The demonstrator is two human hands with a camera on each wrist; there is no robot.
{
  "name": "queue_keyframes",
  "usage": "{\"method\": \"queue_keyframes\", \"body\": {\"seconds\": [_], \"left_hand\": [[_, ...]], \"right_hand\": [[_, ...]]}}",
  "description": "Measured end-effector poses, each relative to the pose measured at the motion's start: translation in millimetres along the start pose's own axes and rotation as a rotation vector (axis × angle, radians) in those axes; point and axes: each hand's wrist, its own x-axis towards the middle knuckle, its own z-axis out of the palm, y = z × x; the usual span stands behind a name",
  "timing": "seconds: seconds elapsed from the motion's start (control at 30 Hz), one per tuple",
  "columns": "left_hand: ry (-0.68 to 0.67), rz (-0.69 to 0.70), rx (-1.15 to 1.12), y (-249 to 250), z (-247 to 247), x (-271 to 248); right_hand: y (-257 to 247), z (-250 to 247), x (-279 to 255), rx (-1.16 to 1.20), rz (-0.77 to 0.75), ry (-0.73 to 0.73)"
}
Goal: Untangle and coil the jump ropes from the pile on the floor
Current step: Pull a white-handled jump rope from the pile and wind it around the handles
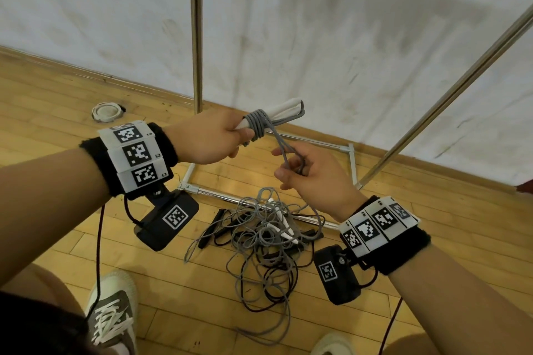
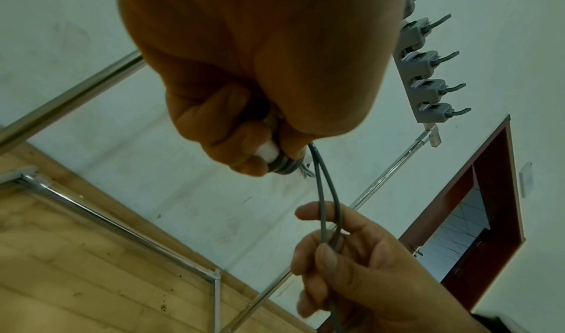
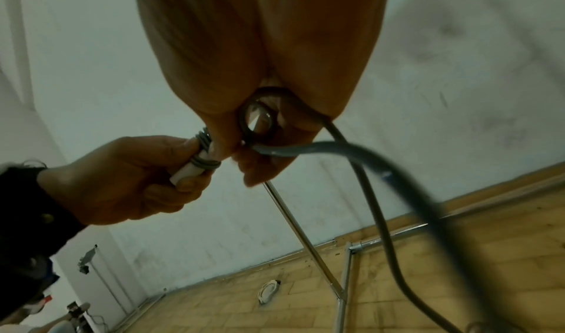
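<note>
Wooden floor (image 1: 375, 311) by a white wall, metal rack (image 1: 198, 32) standing on it; tangled pile of ropes (image 1: 268, 236) lies between the feet. Left hand (image 1: 207, 138) is closed round white handles (image 1: 284, 111) wound with grey rope (image 1: 257, 123) (several turns). Right hand (image 1: 314, 179) pinches the rope's loose loop just beside them.

left hand (image 1: 207, 138) covers the near ends of the white handles (image 1: 284, 111), so no idea how far they run into the fist. In the right wrist view the grey cord (image 3: 397, 176) below the right hand (image 3: 263, 48) is motion-blurred and runs off the bottom edge
</note>
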Motion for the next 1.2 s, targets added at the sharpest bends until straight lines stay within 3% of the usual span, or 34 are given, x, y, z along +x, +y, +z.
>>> {"method": "queue_keyframes", "body": {"seconds": [0.13,0.33,0.63,0.83,1.03,1.2], "left_hand": [[0.042,-0.073,-0.001,-4.4,-4.1,4.3],[0.033,-0.079,0.021,-4.9,-4.0,3.7],[-0.004,-0.005,-0.052,2.4,-3.1,-0.6],[-0.092,0.024,-0.171,7.9,-4.9,-4.6],[-0.271,0.158,-0.260,19.2,-5.3,-15.2],[-0.444,0.143,-0.278,26.2,-0.4,-24.3]], "right_hand": [[-1.6,4.5,-2.0,0.108,0.088,-0.043],[-5.1,2.6,-1.2,-0.245,0.011,-0.012],[-2.8,-5.2,2.9,-0.050,0.054,-0.003],[3.8,-12.6,6.1,-0.159,-0.004,-0.097],[5.0,-13.8,4.0,-0.105,-0.007,-0.150],[6.6,-21.2,1.8,-0.398,0.172,-0.172]]}}
